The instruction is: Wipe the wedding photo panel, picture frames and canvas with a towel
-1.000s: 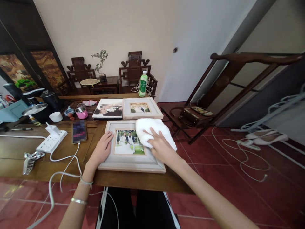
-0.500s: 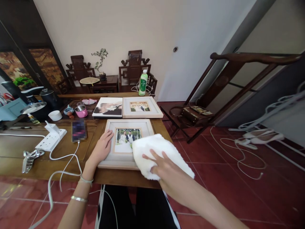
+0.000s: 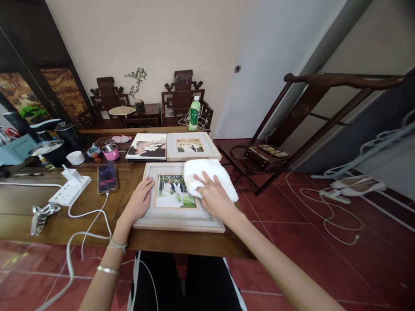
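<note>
A light wooden picture frame lies face up near the table's front edge, with a photo of two people in wedding clothes in its middle. My left hand rests on the frame's left side, fingers stretched along the rim and holding nothing. On the frame's upper right, my right hand presses a fluffy white cloth, its fingers spread over the top and a bunched fold by the thumb. The cloth hides the frame's upper right corner and hangs past its right edge.
Behind lie a second picture frame and a photo album, with a green bottle beyond. To the left are a phone, a power strip, white cables and a pink cup. A wooden chair stands right.
My right hand has slid the white cloth away from me, from the frame's lower right to its upper right, uncovering the lower right corner. My left hand stays put.
</note>
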Demonstrator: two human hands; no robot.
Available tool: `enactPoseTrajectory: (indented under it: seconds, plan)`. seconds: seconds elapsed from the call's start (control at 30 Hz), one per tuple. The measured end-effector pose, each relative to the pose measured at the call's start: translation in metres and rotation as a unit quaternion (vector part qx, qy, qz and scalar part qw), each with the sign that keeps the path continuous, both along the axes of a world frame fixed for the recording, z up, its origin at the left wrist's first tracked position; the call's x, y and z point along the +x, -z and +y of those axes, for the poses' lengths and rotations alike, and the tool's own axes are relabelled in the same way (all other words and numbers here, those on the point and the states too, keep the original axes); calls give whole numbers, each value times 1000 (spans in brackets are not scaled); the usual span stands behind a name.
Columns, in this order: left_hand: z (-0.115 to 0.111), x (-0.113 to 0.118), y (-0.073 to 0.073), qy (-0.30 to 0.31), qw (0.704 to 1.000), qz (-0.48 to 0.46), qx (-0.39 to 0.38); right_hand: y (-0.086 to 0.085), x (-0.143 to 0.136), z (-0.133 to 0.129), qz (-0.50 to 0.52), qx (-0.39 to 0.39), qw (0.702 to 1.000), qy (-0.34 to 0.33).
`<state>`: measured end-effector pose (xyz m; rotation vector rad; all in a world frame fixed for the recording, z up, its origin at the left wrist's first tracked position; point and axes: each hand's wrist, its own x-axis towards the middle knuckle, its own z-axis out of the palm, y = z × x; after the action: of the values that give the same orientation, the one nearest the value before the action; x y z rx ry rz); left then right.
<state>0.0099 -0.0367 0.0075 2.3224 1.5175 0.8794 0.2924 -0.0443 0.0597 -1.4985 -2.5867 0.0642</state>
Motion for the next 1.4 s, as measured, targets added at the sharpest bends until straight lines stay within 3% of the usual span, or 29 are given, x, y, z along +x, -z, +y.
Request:
enactPoseTrajectory:
  seconds: [0.13, 0.43, 0.6, 0.87, 1.1, 1.23, 1.4]
  plan:
    - [-1, 1, -1, -2, 1000, -2, -3, 1, -5, -8, -26, -7, 999, -31]
    - [-2, 3, -2, -8, 1000, -7, -8, -19, 5, -77, 7, -113, 989, -97]
    - [-2, 2, -1, -4, 1000, 3, -2, -18, 0, -84, 24, -114, 987, -107]
    - [-1, 0, 1, -1, 1000, 14, 1, -8, -13, -55, 23, -76, 994, -78]
    - [-1, 1, 1, -5, 1000, 11, 0, -10, -35, 15, 34, 10, 999, -27]
    - [-1, 2, -1, -4, 1000, 12, -2, -10, -66, 45, 39, 52, 995, -73]
    - [0, 3, -3, -1, 1000, 9, 7, -2, -99, 58, -9, 48, 987, -151]
